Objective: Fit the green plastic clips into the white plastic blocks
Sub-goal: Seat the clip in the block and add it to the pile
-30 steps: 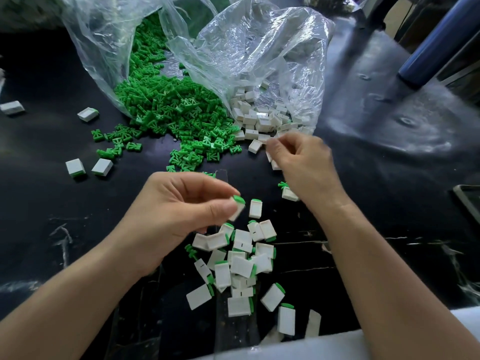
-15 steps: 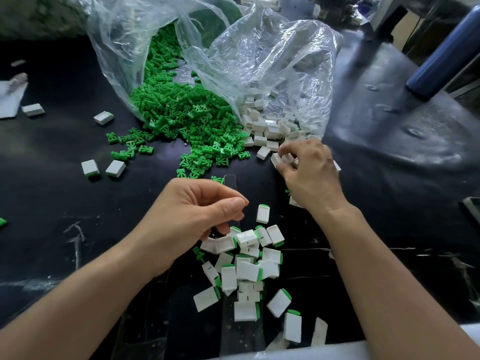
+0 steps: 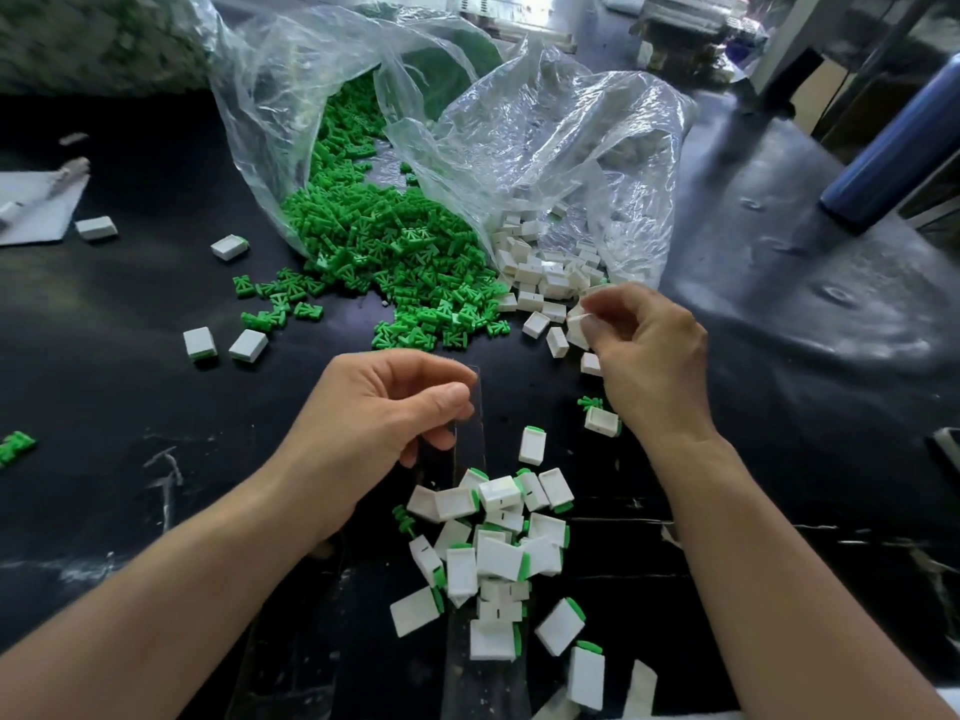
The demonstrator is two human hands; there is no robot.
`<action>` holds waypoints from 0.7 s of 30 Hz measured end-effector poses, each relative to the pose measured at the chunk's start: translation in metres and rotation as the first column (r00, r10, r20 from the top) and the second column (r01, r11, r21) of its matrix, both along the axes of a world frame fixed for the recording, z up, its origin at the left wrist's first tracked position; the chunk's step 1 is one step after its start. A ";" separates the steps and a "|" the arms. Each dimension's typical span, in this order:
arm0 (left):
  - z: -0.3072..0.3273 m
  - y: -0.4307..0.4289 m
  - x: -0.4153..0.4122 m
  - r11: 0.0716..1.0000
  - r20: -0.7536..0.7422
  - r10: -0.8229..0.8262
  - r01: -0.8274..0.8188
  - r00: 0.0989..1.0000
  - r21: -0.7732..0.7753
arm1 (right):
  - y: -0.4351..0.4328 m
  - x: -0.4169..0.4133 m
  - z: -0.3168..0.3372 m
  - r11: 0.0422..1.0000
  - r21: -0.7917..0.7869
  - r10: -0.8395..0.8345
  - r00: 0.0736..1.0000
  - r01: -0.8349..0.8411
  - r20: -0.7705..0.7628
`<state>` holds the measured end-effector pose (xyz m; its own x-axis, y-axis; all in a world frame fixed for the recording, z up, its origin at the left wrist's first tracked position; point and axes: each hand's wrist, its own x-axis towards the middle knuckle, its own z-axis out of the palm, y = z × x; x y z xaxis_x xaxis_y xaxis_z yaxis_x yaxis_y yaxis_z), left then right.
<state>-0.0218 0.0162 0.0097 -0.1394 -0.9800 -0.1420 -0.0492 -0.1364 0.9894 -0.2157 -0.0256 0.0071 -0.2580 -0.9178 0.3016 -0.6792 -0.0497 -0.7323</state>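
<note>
Green clips [image 3: 405, 262] spill in a heap from a clear bag [image 3: 291, 122] onto the black table. To their right, white blocks [image 3: 550, 267] spill from a second clear bag [image 3: 571, 148]. My right hand [image 3: 649, 356] pinches one white block [image 3: 577, 322] at the near edge of that pile. My left hand [image 3: 384, 423] hovers over the table below the green heap, fingers curled, with nothing visible in it. Several white blocks with green clips fitted [image 3: 498, 553] lie in a heap between my forearms.
Loose white blocks [image 3: 249, 345] lie to the left, along with a few stray green clips [image 3: 280, 309]. A white sheet [image 3: 36, 205] sits at the far left edge. A dark blue cylinder [image 3: 893, 148] lies at the far right. A clear plastic strip [image 3: 467, 459] runs under the fitted heap.
My left hand let a fitted block fall onto the heap and now holds nothing. My right hand reached into the white pile and picked up a block.
</note>
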 end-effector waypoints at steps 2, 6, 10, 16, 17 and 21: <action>0.001 -0.002 0.001 0.998 -0.026 0.055 -0.055 0.998 -0.009 | 0.005 0.010 0.002 0.993 0.009 0.114 0.981 -0.117 0.160; 0.001 -0.004 0.002 0.998 -0.051 0.059 -0.060 0.997 -0.025 | 0.018 0.034 -0.001 0.935 0.026 0.336 0.907 -0.354 0.252; 0.000 -0.004 0.001 0.999 -0.017 0.021 -0.021 1.000 -0.029 | 0.025 0.045 -0.005 0.882 0.049 0.442 0.859 -0.469 0.259; -0.002 -0.007 0.002 0.990 -0.015 0.139 -0.139 0.990 -0.007 | 0.025 0.043 -0.005 0.899 0.094 0.409 0.896 -0.428 0.172; -0.001 -0.009 0.003 0.982 -0.055 0.189 -0.188 0.981 0.010 | 0.024 0.042 -0.006 0.907 0.104 0.400 0.911 -0.409 0.100; 0.000 -0.014 0.006 0.955 -0.133 0.295 -0.292 0.946 0.048 | 0.022 0.046 -0.010 0.896 0.192 0.437 0.875 -0.401 -0.209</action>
